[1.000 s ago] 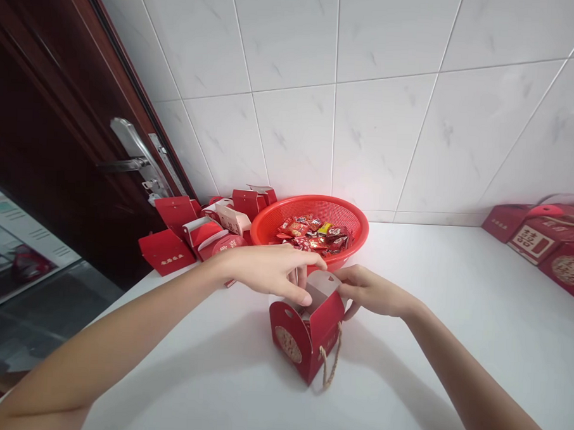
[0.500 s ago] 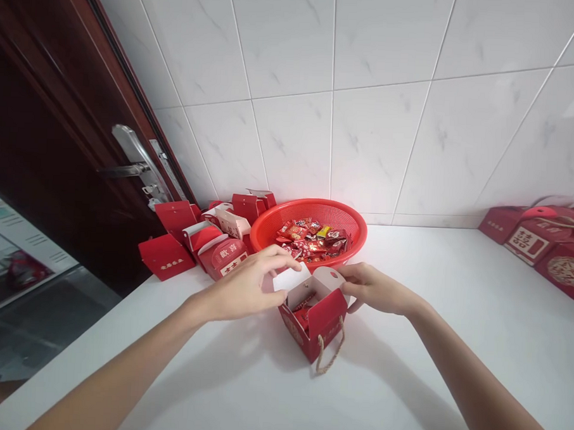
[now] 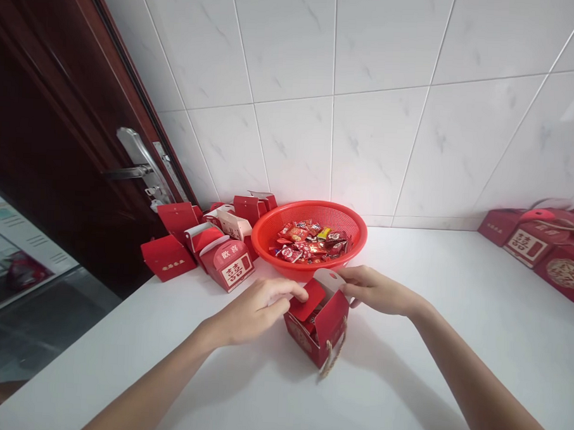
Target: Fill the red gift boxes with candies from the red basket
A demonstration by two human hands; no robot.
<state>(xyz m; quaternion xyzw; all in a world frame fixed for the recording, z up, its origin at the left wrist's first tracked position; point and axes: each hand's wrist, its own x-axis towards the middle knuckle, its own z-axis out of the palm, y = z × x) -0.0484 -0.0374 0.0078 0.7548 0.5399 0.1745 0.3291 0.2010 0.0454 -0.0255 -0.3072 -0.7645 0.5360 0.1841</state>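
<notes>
A small red gift box point(image 3: 310, 343) with a twine handle point(image 3: 330, 363) stands on the white table, partly open at the top. Wrapped pieces show inside through the gap. My left hand point(image 3: 259, 309) has its index finger stretched onto a red side flap point(image 3: 308, 301), which slants inward over the opening; the fingers are not closed around anything. At the back right of the box, my right hand point(image 3: 372, 290) pinches the rounded pale flap point(image 3: 330, 280) near its edge. Some of its fingers are hidden behind the box.
Behind the box sits a red plastic basket point(image 3: 267, 239) holding wrapped sweets point(image 3: 309, 241). Several red boxes point(image 3: 228, 260), some open, cluster left of it. More closed boxes point(image 3: 542, 242) stand at the far right. A tiled wall point(image 3: 380, 137) borders the table; a dark door point(image 3: 58, 103) is at left.
The side flap under my left hand has folded inward and down, so its red outer face now shows. My left hand has moved slightly down and right; my right hand stays at the rounded flap.
</notes>
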